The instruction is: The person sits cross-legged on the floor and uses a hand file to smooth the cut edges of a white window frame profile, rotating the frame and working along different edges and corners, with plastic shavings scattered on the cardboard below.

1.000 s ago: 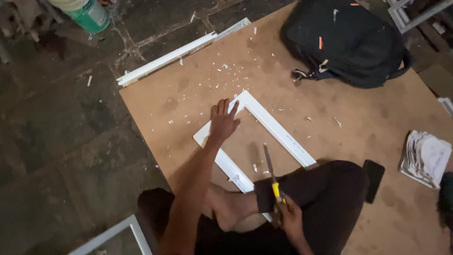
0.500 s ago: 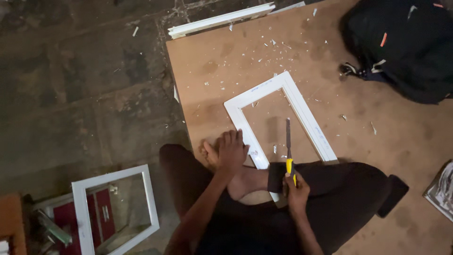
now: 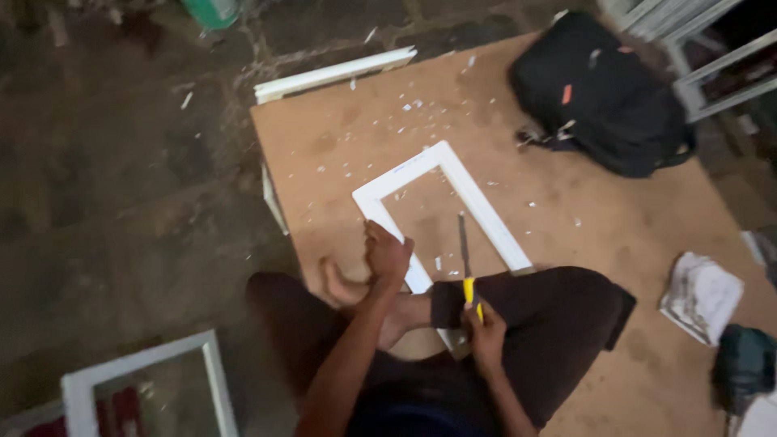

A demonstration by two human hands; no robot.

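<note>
White frame [image 3: 477, 206] | left hand [image 3: 387, 252] presses it | right hand [image 3: 486, 328] grips file [image 3: 464, 259]

A second ago the left hand [image 3: 387, 252] lay flat near the far corner of the white frame [image 3: 477, 206]. It has since drawn back along the left rail, close to the bare foot [image 3: 344, 285], its fingers now curled over the rail.

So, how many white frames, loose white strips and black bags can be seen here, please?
White frames: 2, one on the board under the left hand, one on the floor
Loose white strips: 1
Black bags: 1
Total: 4
</note>
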